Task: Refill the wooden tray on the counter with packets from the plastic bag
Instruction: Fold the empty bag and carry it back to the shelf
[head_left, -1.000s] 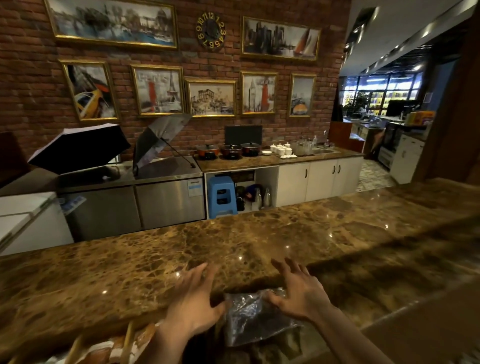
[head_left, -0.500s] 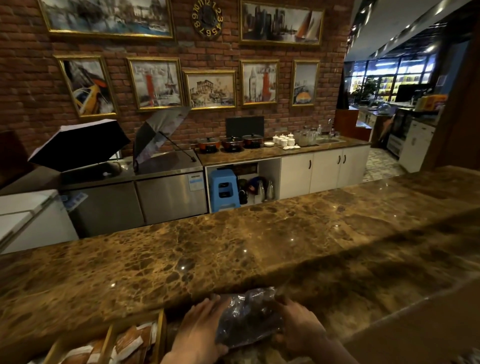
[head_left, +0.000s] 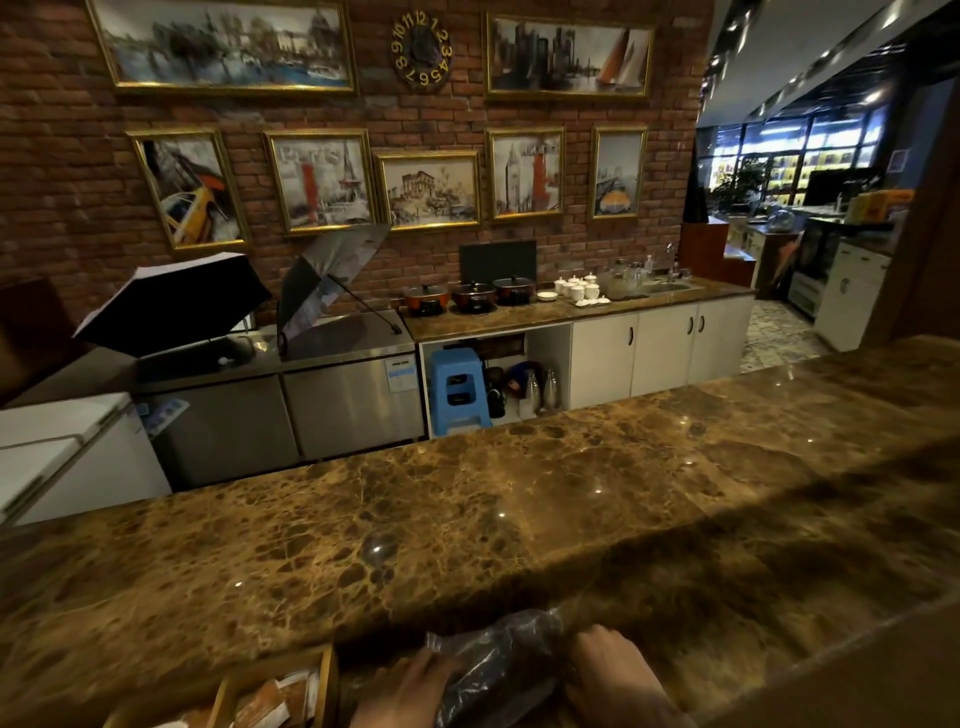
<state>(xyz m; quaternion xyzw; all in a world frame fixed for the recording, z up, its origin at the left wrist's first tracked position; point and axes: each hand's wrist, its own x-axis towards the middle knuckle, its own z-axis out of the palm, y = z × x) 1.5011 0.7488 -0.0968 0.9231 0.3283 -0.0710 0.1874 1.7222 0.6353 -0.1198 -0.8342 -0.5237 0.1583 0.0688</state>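
Note:
A clear plastic bag (head_left: 498, 660) with dark contents sits at the bottom edge of the view, on the lower counter ledge. My left hand (head_left: 400, 693) grips its left side and my right hand (head_left: 618, 670) grips its right side. To the left stands the wooden tray (head_left: 327, 680), a divided box holding several orange-and-white packets (head_left: 270, 701). Only the tray's right end shows; the rest is cut off by the frame.
A brown marble bar counter (head_left: 467, 519) runs across the view just beyond my hands. Behind it are steel fridges (head_left: 291, 415), two open umbrellas (head_left: 176, 301), a blue stool (head_left: 457, 389) and a back counter with pots (head_left: 472, 296) and cups.
My hands went from spread open above the bag to closed on its two sides. The bag is bunched up between them, and the wooden tray has come into view at the lower left.

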